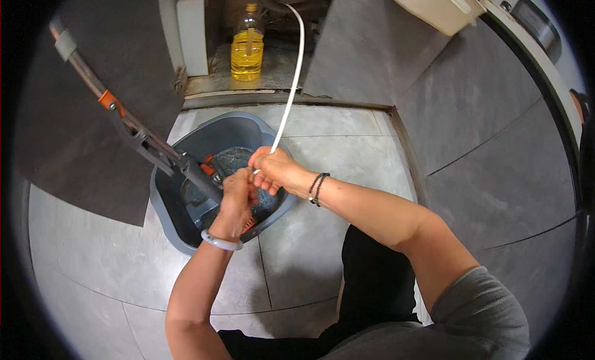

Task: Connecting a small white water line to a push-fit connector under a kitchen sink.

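Observation:
A thin white hose (296,76) runs down from the open cabinet to my two hands, which are close together over a grey plastic basin (169,230). My right hand (279,171) is closed around the hose near its lower end. My left hand (238,192) is just beside it, fingers curled at the hose's end; what lies inside them is hidden. A mop (139,136) with a metal pole and orange clip leans into the basin from the upper left. Its orange and grey head parts sit in the basin, partly hidden by my left hand.
A bottle of yellow liquid (247,55) stands inside the low cabinet, near a white panel (193,37). A dark cabinet door (93,127) hangs open at left. Grey cabinet fronts (492,174) stand at right, below a counter edge and a beige plastic container (437,7).

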A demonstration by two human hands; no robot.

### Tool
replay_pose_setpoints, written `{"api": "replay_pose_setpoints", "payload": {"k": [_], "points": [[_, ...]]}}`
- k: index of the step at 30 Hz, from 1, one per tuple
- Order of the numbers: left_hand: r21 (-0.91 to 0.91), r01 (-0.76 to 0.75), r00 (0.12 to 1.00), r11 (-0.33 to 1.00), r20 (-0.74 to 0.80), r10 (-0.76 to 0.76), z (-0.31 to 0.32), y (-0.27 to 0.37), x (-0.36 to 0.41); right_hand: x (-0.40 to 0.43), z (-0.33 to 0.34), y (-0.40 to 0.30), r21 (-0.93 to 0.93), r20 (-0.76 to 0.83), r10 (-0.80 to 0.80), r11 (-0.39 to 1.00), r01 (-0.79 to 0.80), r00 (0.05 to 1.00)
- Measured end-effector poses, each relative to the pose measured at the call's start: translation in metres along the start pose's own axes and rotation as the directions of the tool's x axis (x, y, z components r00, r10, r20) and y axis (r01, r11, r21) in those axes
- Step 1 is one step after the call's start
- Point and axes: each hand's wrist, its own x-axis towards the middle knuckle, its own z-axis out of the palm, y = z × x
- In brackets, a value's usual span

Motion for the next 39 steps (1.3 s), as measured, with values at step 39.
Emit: {"api": "replay_pose_setpoints", "payload": {"k": [39], "points": [[0.571,-0.349,0.937,0.743,0.220,0.271,-0.012,0.034,-0.019,-0.025,0.007,-0.011,-0.299,0.050,-0.127,0.944,0.136,0.991]]}}
